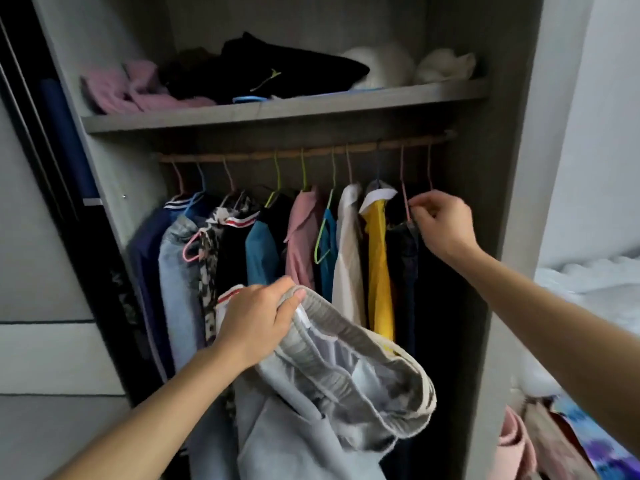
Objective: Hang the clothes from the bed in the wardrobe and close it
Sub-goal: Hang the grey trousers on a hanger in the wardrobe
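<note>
Left hand (258, 315) closed over the elastic waistband of grey sweatpants (332, 393), fingers curled over the band's top edge, thumb toward the hanging clothes; pants drooping from the grip toward 5 o'clock, waist gaping open, pale lining showing. Right hand (441, 225) raised at 2 o'clock from the left, thumb and fingertips pinched on the lower end of a pink hanger (404, 199), at the shoulder of a dark garment (403, 258) just left of the hand. Second pink hanger (430, 168) just above the knuckles, hooked on the rail.

Wooden rail (304, 152) running across the wardrobe (512, 168) at 12 o'clock from the hands, crowded with hangers in pink, blue and green. Below it, from 9 o'clock toward 3: navy top (147, 258), light denim (176, 278), patterned piece (207, 258), teal shirt (259, 252), pink shirt (303, 233), cream garment (348, 258), yellow garment (378, 265), then the dark one at the right hand. Empty green hanger (323, 233) dangling between pink shirt and cream garment.

Shelf (277, 110) above the rail, loaded with folded pink fabric (131, 86), black clothing (287, 69) and white bundles (412, 67). Wardrobe standing open. At 4 o'clock, beyond the right side panel, bed (595, 282) with white bedding, plus pink and tie-dyed clothes (554, 445) piled at its near edge.
</note>
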### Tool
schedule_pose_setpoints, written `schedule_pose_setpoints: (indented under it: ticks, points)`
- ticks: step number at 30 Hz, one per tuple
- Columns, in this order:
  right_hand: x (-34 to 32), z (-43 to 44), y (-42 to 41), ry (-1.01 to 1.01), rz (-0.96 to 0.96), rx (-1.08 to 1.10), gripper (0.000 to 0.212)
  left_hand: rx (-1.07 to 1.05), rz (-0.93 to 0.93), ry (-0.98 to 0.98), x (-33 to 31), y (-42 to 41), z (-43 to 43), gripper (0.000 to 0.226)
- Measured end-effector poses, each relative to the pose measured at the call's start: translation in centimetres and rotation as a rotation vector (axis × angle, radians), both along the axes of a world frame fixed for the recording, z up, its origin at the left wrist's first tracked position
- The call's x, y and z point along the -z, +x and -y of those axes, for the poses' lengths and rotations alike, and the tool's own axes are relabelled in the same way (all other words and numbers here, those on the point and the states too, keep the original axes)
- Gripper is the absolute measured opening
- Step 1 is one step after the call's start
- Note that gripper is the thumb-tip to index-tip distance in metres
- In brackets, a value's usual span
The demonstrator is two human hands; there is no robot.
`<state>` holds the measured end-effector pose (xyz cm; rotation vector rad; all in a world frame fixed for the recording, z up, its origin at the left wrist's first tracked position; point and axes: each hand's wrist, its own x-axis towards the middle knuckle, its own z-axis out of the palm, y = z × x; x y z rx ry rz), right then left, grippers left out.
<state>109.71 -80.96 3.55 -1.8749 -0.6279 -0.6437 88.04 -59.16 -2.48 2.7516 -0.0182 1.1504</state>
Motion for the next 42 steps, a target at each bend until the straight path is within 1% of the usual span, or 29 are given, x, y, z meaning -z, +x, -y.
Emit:
schedule_pose_setpoints:
  ticks: [2,4,6,7,9,12,14,16,18,21,23,25,26,27,30,32,34,36,38,41,42]
  points:
    - [-1.9,-0.7,2.9,0.004,-0.076,0.167,0.029,0.075,-0.023,0.005,0.2,1.8,-0.9,0.042]
    - [-2.5,-1.4,5.8,-0.056,-0.255,0.281,0.035,0.146,-0.025,0.017,0.3,3.5,-1.8,0.043]
    - [-2.5,-2.2,8.1,-0.073,-0.430,0.332,0.036,0.202,-0.008,0.035,0.0,5.1,-2.7,0.041]
    - [-2.5,-2.6,9.2,-0.064,-0.502,0.329,0.035,0.219,-0.004,0.047,-0.1,5.8,-3.1,0.040]
    - [-2.6,-3.3,11.2,0.019,-0.609,0.274,0.034,0.248,-0.011,0.059,-0.1,7.2,-3.9,0.040]
    - [-3.2,-4.4,14.1,0.222,-0.698,0.161,0.013,0.275,-0.037,0.044,0.2,8.9,-5.2,0.042]
    - [-3.9,-5.0,16.4,0.298,-0.722,0.108,0.020,0.269,-0.037,0.042,0.6,9.8,-6.2,0.043]
    - [-4.8,-5.8,18.7,0.318,-0.727,0.068,0.023,0.258,-0.050,0.033,1.1,10.7,-7.1,0.046]
    - [-5.7,-6.6,20.7,0.320,-0.715,0.058,0.026,0.250,-0.090,0.019,1.7,11.7,-8.1,0.048]
    - [-6.8,-7.3,23.1,0.335,-0.642,0.089,0.029,0.235,-0.103,0.010,2.1,13.2,-9.4,0.043]
    - [-7.4,-7.4,23.5,0.344,-0.561,0.138,0.025,0.225,-0.105,-0.002,2.1,14.0,-10.1,0.041]
    - [-7.8,-7.1,22.5,0.348,-0.467,0.205,0.015,0.232,-0.101,-0.004,2.1,14.4,-10.6,0.036]
    - [-7.7,-6.8,21.5,0.341,-0.444,0.234,0.011,0.236,-0.102,-0.003,2.2,14.5,-10.9,0.034]
    - [-7.4,-6.5,20.4,0.321,-0.437,0.251,0.011,0.239,-0.106,-0.005,2.3,14.5,-11.3,0.035]
    - [-5.5,-5.7,15.4,0.188,-0.391,0.271,0.015,0.275,-0.132,-0.031,2.5,14.0,-12.2,0.039]
    - [-3.5,-4.8,11.4,0.059,-0.305,0.342,0.028,0.317,-0.150,-0.037,2.7,13.2,-12.6,0.040]
    - [-1.4,-3.6,6.9,-0.064,-0.247,0.484,0.040,0.356,-0.160,-0.028,3.1,12.1,-12.8,0.040]
    - [0.2,-2.6,1.5,-0.147,-0.164,0.647,0.040,0.383,-0.184,-0.026,3.5,10.9,-13.0,0.040]
    - [1.7,-1.5,-3.0,-0.141,-0.075,0.693,0.035,0.409,-0.216,-0.037,3.9,9.7,-12.8,0.043]
    - [3.7,0.9,-8.5,0.058,-0.073,0.551,0.023,0.429,-0.250,-0.068,4.3,8.0,-12.2,0.045]
    - [4.3,1.8,-10.5,0.105,-0.067,0.540,0.022,0.428,-0.260,-0.071,4.4,7.3,-11.9,0.044]
